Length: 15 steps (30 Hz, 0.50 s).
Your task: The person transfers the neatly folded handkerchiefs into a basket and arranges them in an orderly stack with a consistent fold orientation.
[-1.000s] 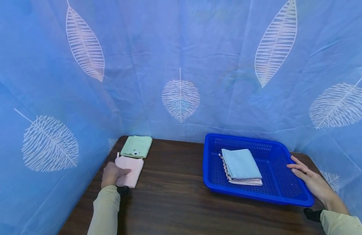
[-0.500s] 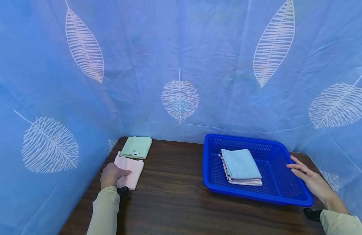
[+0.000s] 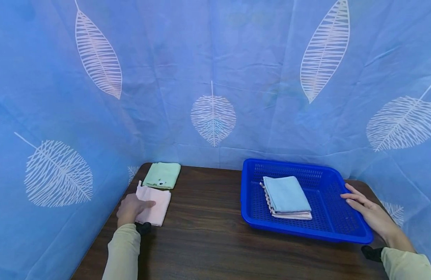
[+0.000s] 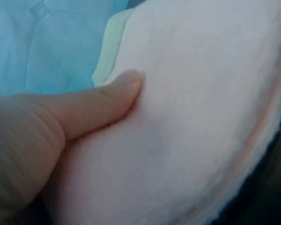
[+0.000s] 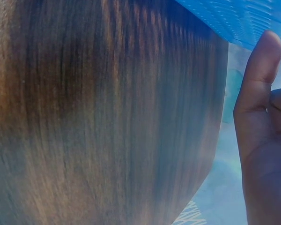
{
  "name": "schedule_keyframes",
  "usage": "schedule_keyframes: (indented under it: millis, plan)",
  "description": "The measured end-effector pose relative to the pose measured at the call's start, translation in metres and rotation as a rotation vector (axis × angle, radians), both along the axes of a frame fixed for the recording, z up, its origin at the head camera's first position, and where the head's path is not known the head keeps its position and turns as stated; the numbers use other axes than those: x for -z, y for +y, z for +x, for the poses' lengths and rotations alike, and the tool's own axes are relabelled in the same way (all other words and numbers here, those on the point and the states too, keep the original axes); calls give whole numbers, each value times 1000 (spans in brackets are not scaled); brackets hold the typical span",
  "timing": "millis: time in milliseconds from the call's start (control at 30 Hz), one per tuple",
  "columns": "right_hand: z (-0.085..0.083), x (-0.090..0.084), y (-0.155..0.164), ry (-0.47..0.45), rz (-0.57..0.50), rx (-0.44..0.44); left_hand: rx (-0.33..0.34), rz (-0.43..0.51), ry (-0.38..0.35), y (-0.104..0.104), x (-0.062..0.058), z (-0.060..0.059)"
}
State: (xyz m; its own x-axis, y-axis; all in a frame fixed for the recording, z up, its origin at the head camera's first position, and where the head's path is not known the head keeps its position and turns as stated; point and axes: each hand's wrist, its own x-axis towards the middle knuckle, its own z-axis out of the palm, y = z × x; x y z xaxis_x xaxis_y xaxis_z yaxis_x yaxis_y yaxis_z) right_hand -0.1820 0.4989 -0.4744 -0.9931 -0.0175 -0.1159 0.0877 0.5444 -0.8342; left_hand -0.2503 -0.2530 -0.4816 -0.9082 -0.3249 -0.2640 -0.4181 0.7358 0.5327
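The left hand (image 3: 131, 207) pinches the folded pink cloth (image 3: 155, 203); it should lift evenly. The right hand (image 3: 371, 214), fingers straight, steadies the blue plastic basket (image 3: 355, 233).

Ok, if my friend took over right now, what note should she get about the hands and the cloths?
Left hand grips the folded pink cloth at the table's left edge, thumb on top.
Right hand rests with straight fingers on the right rim of the blue plastic basket.
Done: folded light blue cloth lies on a small stack in the basket.
Left: the pink cloth and the folded green cloth behind it are outside the basket.
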Motion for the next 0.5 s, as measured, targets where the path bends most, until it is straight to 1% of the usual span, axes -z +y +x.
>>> schedule_keyframes:
  millis: [133,233,367,500]
  plan:
    - [-1,1,0,4,7,-4,57,40,42,-7,1,0]
    - [-1,2,1,-1,4,-1,92,50,67,-9,2,-3]
    - [-1,3,2,-11,-12,6,96,55,79,-9,2,-6]
    - [-1,2,2,-10,-10,4,87,70,87,-8,0,-6]
